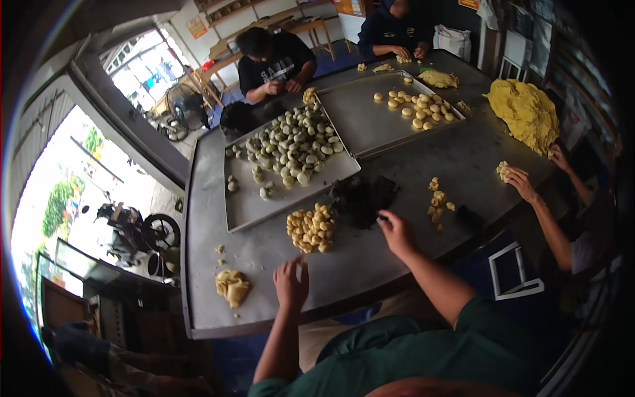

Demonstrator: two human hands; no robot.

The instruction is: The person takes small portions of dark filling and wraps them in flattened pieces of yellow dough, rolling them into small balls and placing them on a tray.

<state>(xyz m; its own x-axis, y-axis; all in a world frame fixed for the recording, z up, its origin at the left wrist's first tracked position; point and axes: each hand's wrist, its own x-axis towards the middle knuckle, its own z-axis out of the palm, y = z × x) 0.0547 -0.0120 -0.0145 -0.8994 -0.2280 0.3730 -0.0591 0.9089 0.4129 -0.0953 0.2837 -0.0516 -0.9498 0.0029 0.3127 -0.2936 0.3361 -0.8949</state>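
The left hand (292,283) rests on the steel worktop (370,258) with fingers loosely curled and nothing in it, just below the heap of yellow dough balls (311,228). The right hand (397,233) lies half open, its fingertips touching the dark filling mass (362,197). That mass stretches left to right between the heap and a few loose dough pieces (437,202).

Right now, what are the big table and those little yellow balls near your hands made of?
The table looks like metal, probably stainless steel: grey, smooth, dully shiny. The yellow balls look like soft dough: matte, lumpy, hand-rolled. The left hand and right hand rest beside them.
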